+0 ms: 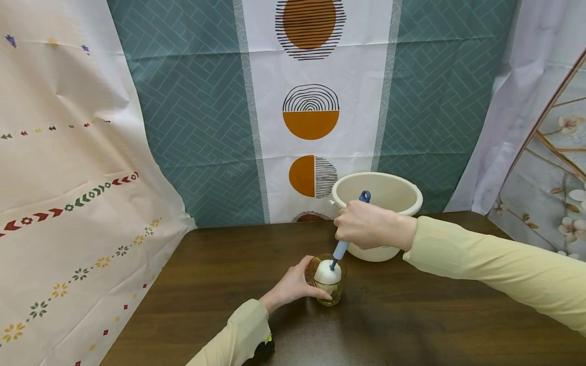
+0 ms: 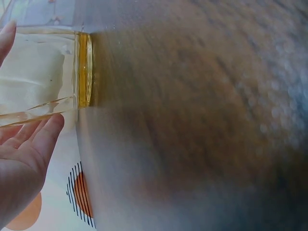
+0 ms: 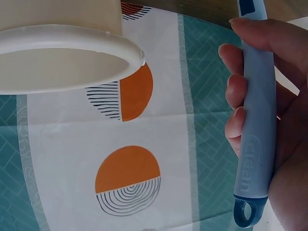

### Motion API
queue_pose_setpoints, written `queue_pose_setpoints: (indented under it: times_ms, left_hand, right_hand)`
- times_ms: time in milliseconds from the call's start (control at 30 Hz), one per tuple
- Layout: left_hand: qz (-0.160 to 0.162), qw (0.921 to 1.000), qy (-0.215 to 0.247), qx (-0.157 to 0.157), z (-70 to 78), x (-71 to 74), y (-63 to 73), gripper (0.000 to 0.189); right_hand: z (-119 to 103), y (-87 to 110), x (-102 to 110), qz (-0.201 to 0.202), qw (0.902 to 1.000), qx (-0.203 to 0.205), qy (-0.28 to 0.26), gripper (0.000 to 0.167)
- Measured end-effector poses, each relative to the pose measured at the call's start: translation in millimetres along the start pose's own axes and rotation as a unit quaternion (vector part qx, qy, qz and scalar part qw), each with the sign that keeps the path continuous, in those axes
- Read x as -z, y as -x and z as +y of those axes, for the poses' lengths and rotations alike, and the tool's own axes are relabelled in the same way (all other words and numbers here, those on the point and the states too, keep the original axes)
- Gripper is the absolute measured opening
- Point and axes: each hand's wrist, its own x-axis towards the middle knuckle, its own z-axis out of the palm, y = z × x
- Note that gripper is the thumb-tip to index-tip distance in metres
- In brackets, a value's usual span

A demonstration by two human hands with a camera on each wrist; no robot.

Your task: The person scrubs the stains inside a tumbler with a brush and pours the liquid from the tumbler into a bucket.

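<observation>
In the head view my left hand [image 1: 293, 285] holds an amber drinking glass [image 1: 336, 294] from its left side, thumb across the front. The left wrist view shows the thick base [image 2: 85, 72] of this glass, with fingers curving around its wall. A blue-handled sponge brush [image 1: 341, 250] slants down into the glass. Its round white sponge head [image 1: 327, 272] fills the opening and bulges above the rim. My right hand [image 1: 366, 223] grips the brush handle from above. In the right wrist view fingers and thumb wrap the light blue handle [image 3: 260, 115], its hanging loop [image 3: 243, 214] sticking out.
Behind my right hand stands a large cream bucket [image 1: 389, 190] on the dark wooden table [image 1: 220, 264]. A teal and white patterned cloth [image 1: 197, 117] hangs at the back. Floral cloths flank the left [image 1: 91, 244] and right [image 1: 549, 193] sides.
</observation>
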Motion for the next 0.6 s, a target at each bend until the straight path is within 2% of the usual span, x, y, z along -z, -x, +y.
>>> queue_pose_setpoints:
  times_ms: [267, 600]
  left_hand:
    - [0.002, 0.9999, -0.010, -0.004, 0.3, 0.1, 0.0, 0.072]
    - [0.005, 0.9999, -0.015, -0.005, 0.1, -0.2, 0.2, 0.075]
  right_hand:
    - [1.8, -0.5, 1.4, -0.010, 0.9999, -0.011, -0.004, 0.009]
    - [5.9, 2.1, -2.1, 0.008, 0.9994, -0.024, -0.022, 0.012]
